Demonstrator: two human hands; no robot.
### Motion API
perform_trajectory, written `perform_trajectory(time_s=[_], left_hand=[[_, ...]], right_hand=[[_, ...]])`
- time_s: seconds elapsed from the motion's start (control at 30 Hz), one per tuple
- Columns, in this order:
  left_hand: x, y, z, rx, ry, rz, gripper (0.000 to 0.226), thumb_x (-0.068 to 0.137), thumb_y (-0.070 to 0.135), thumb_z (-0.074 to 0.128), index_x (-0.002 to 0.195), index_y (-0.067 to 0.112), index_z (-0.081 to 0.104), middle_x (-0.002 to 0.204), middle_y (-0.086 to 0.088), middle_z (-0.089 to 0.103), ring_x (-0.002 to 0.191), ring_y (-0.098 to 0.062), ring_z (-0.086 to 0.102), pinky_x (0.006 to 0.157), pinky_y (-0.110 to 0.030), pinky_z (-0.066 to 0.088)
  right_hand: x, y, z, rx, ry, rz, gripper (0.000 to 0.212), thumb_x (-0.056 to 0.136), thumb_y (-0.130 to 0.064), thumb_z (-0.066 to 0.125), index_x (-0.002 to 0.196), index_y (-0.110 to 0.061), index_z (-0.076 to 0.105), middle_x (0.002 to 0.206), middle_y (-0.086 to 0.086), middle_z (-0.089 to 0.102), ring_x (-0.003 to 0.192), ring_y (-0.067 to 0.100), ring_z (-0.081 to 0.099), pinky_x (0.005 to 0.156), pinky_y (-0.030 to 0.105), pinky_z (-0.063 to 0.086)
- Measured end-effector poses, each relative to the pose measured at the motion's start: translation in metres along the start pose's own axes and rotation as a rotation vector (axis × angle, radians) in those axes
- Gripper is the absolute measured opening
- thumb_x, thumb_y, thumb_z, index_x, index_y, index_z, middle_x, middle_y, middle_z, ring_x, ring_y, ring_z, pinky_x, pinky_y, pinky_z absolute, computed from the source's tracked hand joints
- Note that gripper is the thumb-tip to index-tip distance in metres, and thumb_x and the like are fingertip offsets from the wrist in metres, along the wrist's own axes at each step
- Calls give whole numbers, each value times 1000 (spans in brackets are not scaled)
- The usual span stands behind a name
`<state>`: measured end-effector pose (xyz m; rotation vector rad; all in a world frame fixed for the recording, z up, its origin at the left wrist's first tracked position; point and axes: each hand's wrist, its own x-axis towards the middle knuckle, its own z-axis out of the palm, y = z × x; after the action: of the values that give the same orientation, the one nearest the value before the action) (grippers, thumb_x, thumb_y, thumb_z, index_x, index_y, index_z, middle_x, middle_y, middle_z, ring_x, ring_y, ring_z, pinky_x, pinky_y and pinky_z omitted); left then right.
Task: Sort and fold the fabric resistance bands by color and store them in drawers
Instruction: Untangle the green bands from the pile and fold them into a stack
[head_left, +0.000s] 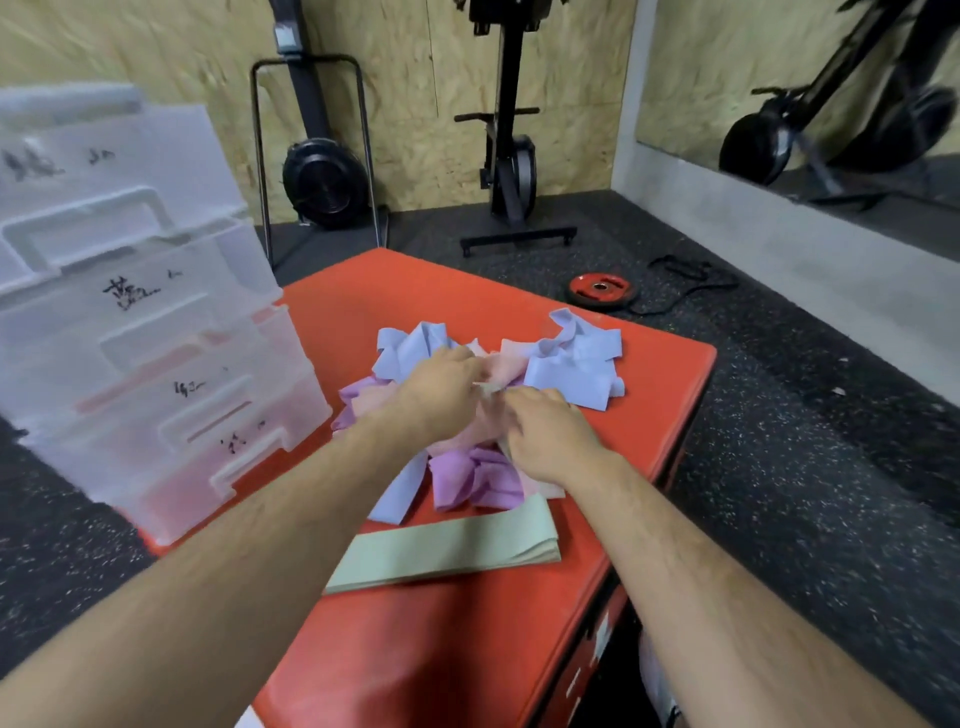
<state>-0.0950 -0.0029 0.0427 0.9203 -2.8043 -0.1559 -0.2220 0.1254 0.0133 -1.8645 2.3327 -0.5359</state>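
Note:
A loose pile of fabric bands lies on the red box (519, 649): light blue bands (571, 369), purple bands (478, 478) and pink bands (501, 366). A flat stack of folded green bands (447, 551) sits in front of the pile. My left hand (441, 389) and my right hand (545, 436) are both in the middle of the pile. Between them they pinch a small pale green piece of band (488, 388). The frame is blurred, so the exact finger grip is unclear.
A translucent white drawer unit (145, 322) with handwritten labels stands on the left part of the red box. On the speckled floor behind are a red weight plate (600, 288), a black cord, and black exercise machines (509, 156) against the wooden wall. A mirror is at right.

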Motion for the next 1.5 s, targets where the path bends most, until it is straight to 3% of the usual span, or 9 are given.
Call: perform_trajectory(time_s=[0.17,0.33,0.47,0.6,0.87,1.07,1.23,1.37,1.5], left_hand=[[35,2,3,226,-126,61,26,95,31,53,110,12,64,108,-8,60,105,-30,47,85,-42,42],[40,-1,6,221,-158,-2,18,94,22,51,92,15,67,90,-7,64,95,-27,51,69,-37,35],[34,1,-15,44,-53,3,42,79,39,44,84,8,72,85,-9,68,89,-29,59,73,-41,48],[35,-1,-48,26,115,-25,23,86,12,55,98,11,74,99,-7,70,95,-29,60,77,-38,50],[33,0,-120,47,402,26,27,85,8,54,99,14,76,94,-3,66,93,-24,62,75,-34,50],[-4,12,-149,87,471,90,25,84,9,57,95,18,77,91,1,66,94,-21,61,75,-32,51],[-71,22,-142,87,477,113,19,80,15,61,91,21,75,86,5,65,86,-20,61,71,-36,52],[-129,20,-114,-74,461,34,10,81,16,61,89,20,66,85,8,58,80,-14,58,69,-34,49],[-174,18,-70,-463,421,-214,6,89,18,57,87,23,53,77,7,63,69,-9,57,63,-28,46]], right_hand=[[9,4,8,-4,-52,11,41,95,-25,44,136,-26,50,134,-1,55,119,34,47,98,45,43],[12,-1,10,-32,-75,10,39,96,-22,41,134,-24,51,137,0,52,121,33,44,100,44,39],[9,-9,2,-33,-33,-13,42,99,-23,39,140,-26,48,142,-3,48,123,33,43,103,46,37],[9,-17,-12,-38,43,-22,48,96,-20,41,143,-29,46,146,-6,46,126,31,40,103,44,35],[7,-25,-33,81,208,-6,37,96,-24,44,127,-39,56,134,-11,55,123,24,48,99,40,38],[4,-50,-60,500,449,-51,55,98,-40,58,149,-28,41,143,-3,54,130,19,50,104,39,44],[-13,-83,-70,565,416,-108,75,82,-45,75,146,-27,41,137,0,58,124,18,56,97,36,48],[-35,-101,-64,344,318,-134,46,81,-28,65,124,-23,49,118,-2,64,109,27,59,83,40,48],[-54,-105,-55,245,202,-210,16,85,-27,55,100,-23,61,104,-10,61,100,18,57,78,39,49]])
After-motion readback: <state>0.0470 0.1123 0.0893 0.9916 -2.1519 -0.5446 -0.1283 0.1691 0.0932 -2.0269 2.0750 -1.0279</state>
